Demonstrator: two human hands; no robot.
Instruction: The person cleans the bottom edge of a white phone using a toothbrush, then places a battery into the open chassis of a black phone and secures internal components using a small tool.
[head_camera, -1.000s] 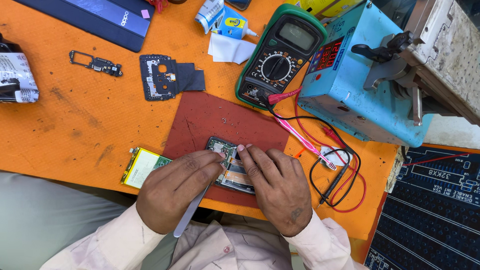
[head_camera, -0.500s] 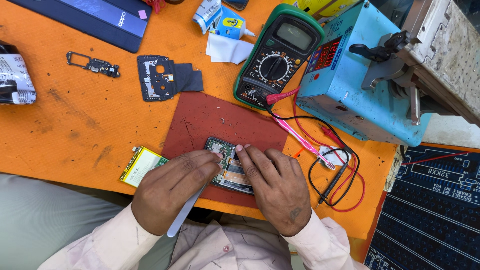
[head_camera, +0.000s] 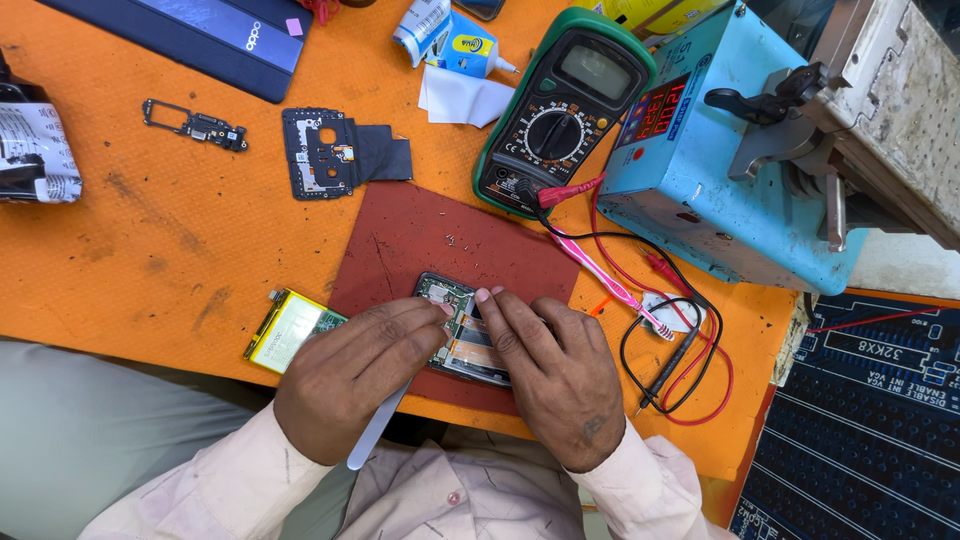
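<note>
I see opened phone (head_camera: 462, 330) on red mat (head_camera: 440, 240), desk (head_camera: 150, 230) centre. Left hand (head_camera: 355, 375) grips metal spudger (head_camera: 375, 435); right hand (head_camera: 555, 375) presses fingers flat on phone. Yellow-labelled battery (head_camera: 285, 328) at 9 o'clock; blue-yellow glue tube (head_camera: 465, 45) at 12.

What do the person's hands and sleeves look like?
Both hands are bare, with no gloves or rings showing. The left hand and right hand come out of long pale pink shirt sleeves. The right hand has a small dark mark near the wrist.

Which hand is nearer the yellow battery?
Left. The left hand lies right beside the yellow battery, partly over its end; the right hand sits farther off, past the opened phone.
</note>
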